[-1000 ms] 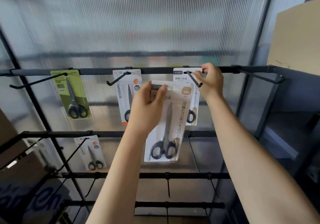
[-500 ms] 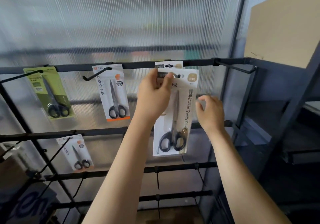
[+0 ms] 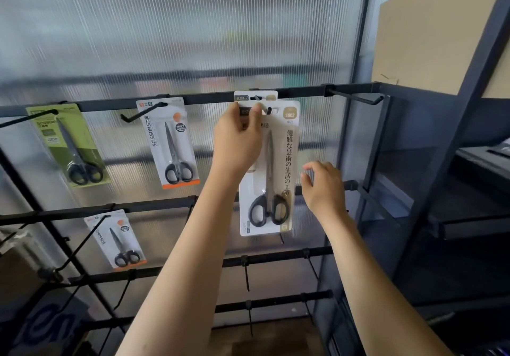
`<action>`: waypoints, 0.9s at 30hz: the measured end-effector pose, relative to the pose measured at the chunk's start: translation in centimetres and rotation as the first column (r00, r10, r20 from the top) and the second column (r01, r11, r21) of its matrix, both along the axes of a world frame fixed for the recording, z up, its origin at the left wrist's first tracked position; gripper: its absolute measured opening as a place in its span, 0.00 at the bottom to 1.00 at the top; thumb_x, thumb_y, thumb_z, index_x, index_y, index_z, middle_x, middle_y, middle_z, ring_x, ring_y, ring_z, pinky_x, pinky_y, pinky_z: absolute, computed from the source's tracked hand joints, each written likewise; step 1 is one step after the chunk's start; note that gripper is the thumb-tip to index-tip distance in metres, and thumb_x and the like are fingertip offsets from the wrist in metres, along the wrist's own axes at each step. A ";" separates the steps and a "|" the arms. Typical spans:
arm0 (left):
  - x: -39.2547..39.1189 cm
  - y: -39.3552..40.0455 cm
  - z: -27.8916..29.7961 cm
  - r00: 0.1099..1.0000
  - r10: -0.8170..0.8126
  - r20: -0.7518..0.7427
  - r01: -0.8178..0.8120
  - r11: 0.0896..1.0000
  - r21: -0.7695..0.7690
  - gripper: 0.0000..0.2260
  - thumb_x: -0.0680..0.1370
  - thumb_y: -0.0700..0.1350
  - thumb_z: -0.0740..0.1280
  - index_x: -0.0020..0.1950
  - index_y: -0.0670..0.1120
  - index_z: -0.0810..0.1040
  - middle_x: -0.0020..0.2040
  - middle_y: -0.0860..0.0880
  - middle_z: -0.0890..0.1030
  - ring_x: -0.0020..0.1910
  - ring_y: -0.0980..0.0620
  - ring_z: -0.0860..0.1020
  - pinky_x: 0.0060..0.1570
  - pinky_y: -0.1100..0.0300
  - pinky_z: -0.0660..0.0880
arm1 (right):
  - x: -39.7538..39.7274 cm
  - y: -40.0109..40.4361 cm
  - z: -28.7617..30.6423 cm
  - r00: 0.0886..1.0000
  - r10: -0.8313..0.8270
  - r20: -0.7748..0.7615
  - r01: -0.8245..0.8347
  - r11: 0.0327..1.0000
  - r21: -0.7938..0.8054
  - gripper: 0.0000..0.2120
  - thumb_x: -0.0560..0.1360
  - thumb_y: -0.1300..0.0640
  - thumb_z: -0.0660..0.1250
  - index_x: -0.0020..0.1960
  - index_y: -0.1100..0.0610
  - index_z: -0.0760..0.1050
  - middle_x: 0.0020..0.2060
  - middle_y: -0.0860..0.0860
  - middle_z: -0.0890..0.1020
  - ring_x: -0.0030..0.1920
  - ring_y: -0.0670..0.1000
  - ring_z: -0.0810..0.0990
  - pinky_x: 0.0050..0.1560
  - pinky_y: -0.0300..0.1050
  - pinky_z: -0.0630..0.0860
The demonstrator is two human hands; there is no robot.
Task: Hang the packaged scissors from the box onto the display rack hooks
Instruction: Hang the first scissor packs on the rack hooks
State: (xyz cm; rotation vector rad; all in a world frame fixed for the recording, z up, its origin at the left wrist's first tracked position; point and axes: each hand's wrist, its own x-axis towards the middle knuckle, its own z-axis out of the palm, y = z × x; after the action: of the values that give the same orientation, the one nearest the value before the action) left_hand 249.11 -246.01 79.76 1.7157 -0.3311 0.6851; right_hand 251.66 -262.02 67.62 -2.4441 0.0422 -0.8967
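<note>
A big black metal display rack (image 3: 356, 91) with long bars stands in front of a ribbed, see-through plastic wall (image 3: 193, 30). A brown cardboard box (image 3: 430, 38) sits on a shelf at the right. The white pack of black-handled scissors (image 3: 278, 179) hangs high on the top bar, with its top at a black hook (image 3: 268, 110). The left hand (image 3: 238, 142) pinches the top of this pack with thumb and fingers. The right hand (image 3: 323, 187) is loosely open beside the pack's right edge and holds nothing. A green scissors pack (image 3: 69, 146) and two orange-trimmed packs (image 3: 169, 143) (image 3: 117, 241) hang to the left.
</note>
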 end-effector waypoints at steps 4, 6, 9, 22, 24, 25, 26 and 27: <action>1.7 0.2 -0.8 0.999 0.025 -0.026 -0.024 0.999 0.034 0.08 0.81 0.47 0.61 0.41 0.51 0.72 0.35 0.57 0.75 0.33 0.62 0.73 0.37 0.65 0.70 | -0.2 0.2 0.1 1.000 -0.009 -0.002 0.009 1.000 -0.001 0.11 0.78 0.58 0.62 0.59 0.60 0.76 0.54 0.55 0.79 0.58 0.56 0.73 0.57 0.45 0.70; 2.9 0.1 -0.9 0.998 0.048 -0.041 -0.046 0.999 0.029 0.08 0.81 0.47 0.61 0.41 0.48 0.71 0.34 0.56 0.75 0.33 0.60 0.72 0.36 0.64 0.69 | -0.1 0.3 0.3 1.000 -0.014 -0.004 0.014 1.000 -0.016 0.11 0.78 0.59 0.63 0.59 0.60 0.76 0.55 0.55 0.79 0.58 0.56 0.73 0.58 0.45 0.70; 4.5 -0.2 -0.7 0.992 0.103 -0.066 -0.099 0.993 0.067 0.10 0.81 0.48 0.60 0.43 0.44 0.71 0.35 0.55 0.74 0.34 0.57 0.72 0.33 0.63 0.65 | -0.2 0.3 0.4 1.000 -0.019 0.023 0.020 0.999 -0.040 0.10 0.77 0.59 0.63 0.57 0.61 0.76 0.53 0.56 0.79 0.56 0.57 0.75 0.57 0.45 0.70; 10.0 0.0 0.2 0.950 0.244 -0.194 -0.207 0.959 0.193 0.15 0.80 0.48 0.62 0.61 0.39 0.71 0.57 0.44 0.79 0.56 0.46 0.76 0.41 0.67 0.64 | -1.4 0.7 -0.2 1.000 -0.005 0.011 0.006 0.995 -0.097 0.10 0.78 0.58 0.62 0.57 0.60 0.76 0.52 0.55 0.79 0.56 0.56 0.75 0.56 0.45 0.69; 9.8 0.1 -0.3 0.949 0.256 -0.185 -0.217 0.954 0.207 0.16 0.80 0.50 0.61 0.61 0.39 0.71 0.56 0.44 0.79 0.54 0.46 0.76 0.42 0.64 0.65 | -1.8 0.7 -0.4 1.000 -0.001 0.019 0.003 0.995 -0.100 0.10 0.77 0.58 0.63 0.57 0.61 0.76 0.52 0.55 0.80 0.55 0.57 0.75 0.55 0.46 0.70; 9.6 0.1 -0.8 0.948 0.262 -0.180 -0.222 0.951 0.214 0.16 0.80 0.51 0.60 0.61 0.39 0.71 0.55 0.45 0.79 0.52 0.46 0.76 0.41 0.63 0.65 | -2.0 0.8 -0.6 1.000 0.005 0.026 -0.002 0.995 -0.098 0.10 0.77 0.58 0.64 0.56 0.61 0.77 0.51 0.56 0.80 0.55 0.57 0.75 0.55 0.47 0.70; 9.3 0.2 -1.5 0.947 0.270 -0.172 -0.230 0.948 0.220 0.17 0.80 0.51 0.60 0.62 0.40 0.70 0.54 0.45 0.79 0.50 0.47 0.76 0.41 0.62 0.65 | -2.2 1.0 -0.7 0.999 0.014 0.033 -0.011 0.996 -0.094 0.10 0.77 0.58 0.64 0.55 0.61 0.77 0.51 0.56 0.80 0.54 0.57 0.76 0.55 0.48 0.71; 9.0 0.4 -2.2 0.946 0.282 -0.161 -0.242 0.943 0.230 0.18 0.80 0.52 0.59 0.63 0.40 0.69 0.54 0.45 0.79 0.51 0.46 0.76 0.42 0.60 0.66 | -2.4 1.2 -1.0 0.999 0.026 0.039 -0.022 0.996 -0.090 0.09 0.76 0.58 0.64 0.54 0.61 0.77 0.50 0.56 0.80 0.54 0.58 0.76 0.54 0.48 0.71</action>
State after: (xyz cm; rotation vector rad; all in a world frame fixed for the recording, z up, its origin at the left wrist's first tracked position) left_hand 258.07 -245.56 77.52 2.0323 -0.0358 0.6891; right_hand 249.29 -260.83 66.63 -2.5027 -0.0425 -0.9563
